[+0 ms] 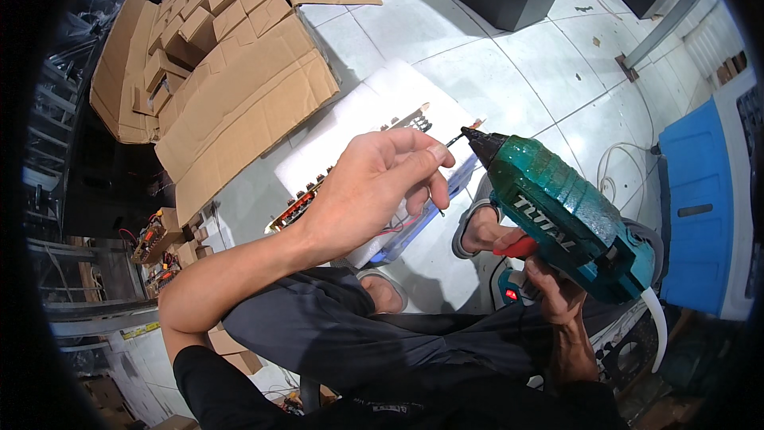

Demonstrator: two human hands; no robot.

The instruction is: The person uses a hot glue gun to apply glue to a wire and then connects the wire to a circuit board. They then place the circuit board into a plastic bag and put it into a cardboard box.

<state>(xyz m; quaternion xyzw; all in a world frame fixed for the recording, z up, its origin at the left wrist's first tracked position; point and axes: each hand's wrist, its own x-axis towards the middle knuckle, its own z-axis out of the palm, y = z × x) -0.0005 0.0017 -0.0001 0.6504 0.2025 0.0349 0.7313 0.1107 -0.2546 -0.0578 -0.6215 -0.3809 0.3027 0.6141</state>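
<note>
— What do the two hands hold?
— The left grip [374,185] is closed, pinching a thin dark piece [454,142] between thumb and forefinger. I cannot tell what this piece is. The right grip [559,288] is wrapped around the handle of the green glue gun [569,203].

— Why is the gun turned like this?
— I think it is so that its black nozzle [482,146] comes to the thin piece; whether they touch, I cannot tell. The red trigger [516,248] is near the right fingers, probably for easy pressing. The white glue stick [657,326] sticks out behind.

— And where are these things?
— The thin piece and the nozzle are, as seen from above, near the right corner of the white foam block [350,131]. A circuit board [298,202] lies toward its lower-left edge, partly hidden by the left arm. Perhaps the soft foam protects it.
</note>
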